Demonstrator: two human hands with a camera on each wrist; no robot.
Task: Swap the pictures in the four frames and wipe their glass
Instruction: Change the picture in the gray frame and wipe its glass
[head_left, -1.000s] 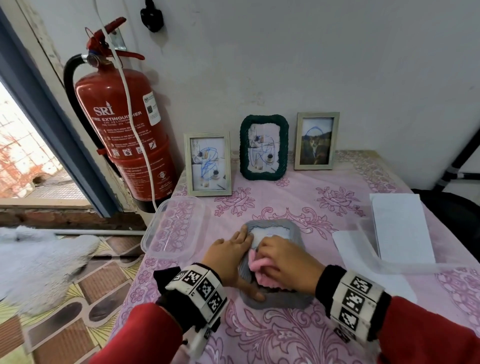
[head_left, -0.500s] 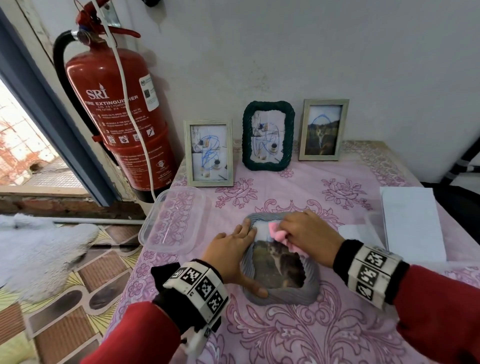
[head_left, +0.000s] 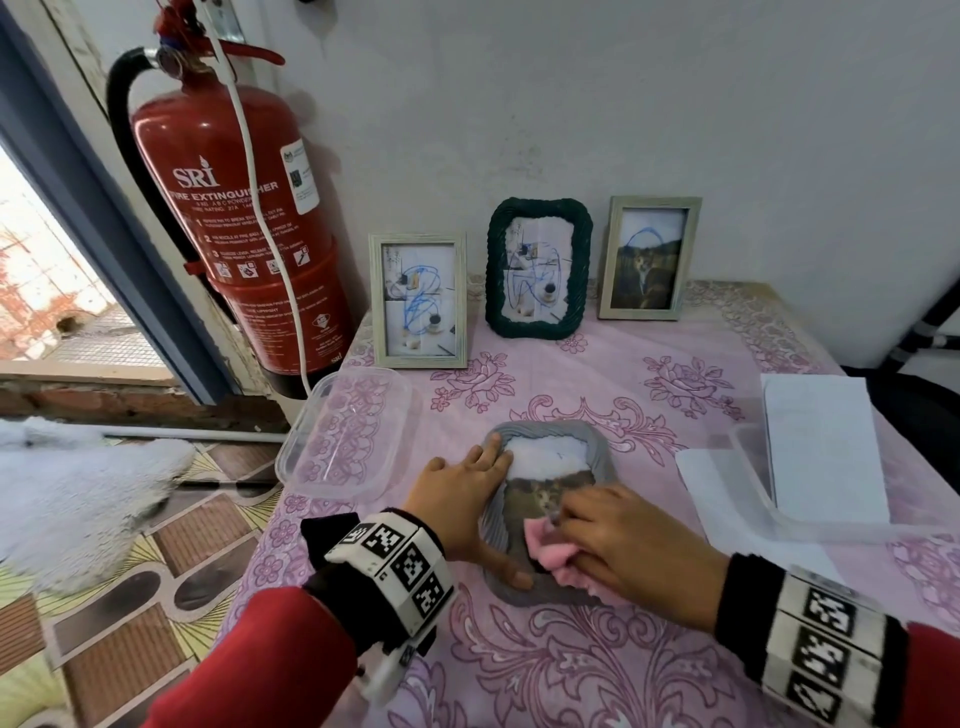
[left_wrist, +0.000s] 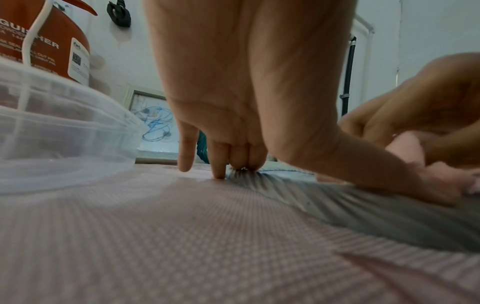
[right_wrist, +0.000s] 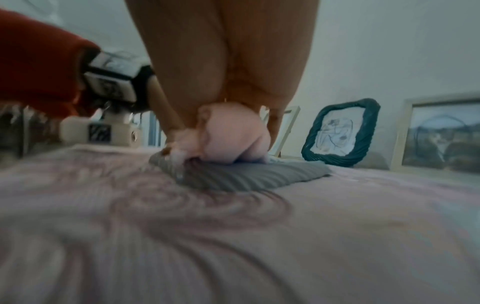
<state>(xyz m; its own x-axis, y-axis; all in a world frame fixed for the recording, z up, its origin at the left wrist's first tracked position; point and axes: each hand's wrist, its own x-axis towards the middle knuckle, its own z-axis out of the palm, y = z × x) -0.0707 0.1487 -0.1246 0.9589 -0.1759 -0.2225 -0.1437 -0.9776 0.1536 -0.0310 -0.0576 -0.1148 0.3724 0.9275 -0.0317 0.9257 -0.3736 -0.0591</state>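
Head view: the right hand, clutching the pink cloth, has swept back to the lower middle of the grey frame — wiping continues. Left wrist view: the left hand, fingers straight, pins the frame's edge. Right wrist view: cloth bunched on the glass.

The grey ribbed picture frame lay flat on the floral pink tablecloth, near the front edge. Left of it sat the clear plastic container. Behind — against the wall — stood three upright frames; the red fire extinguisher hung farther left.
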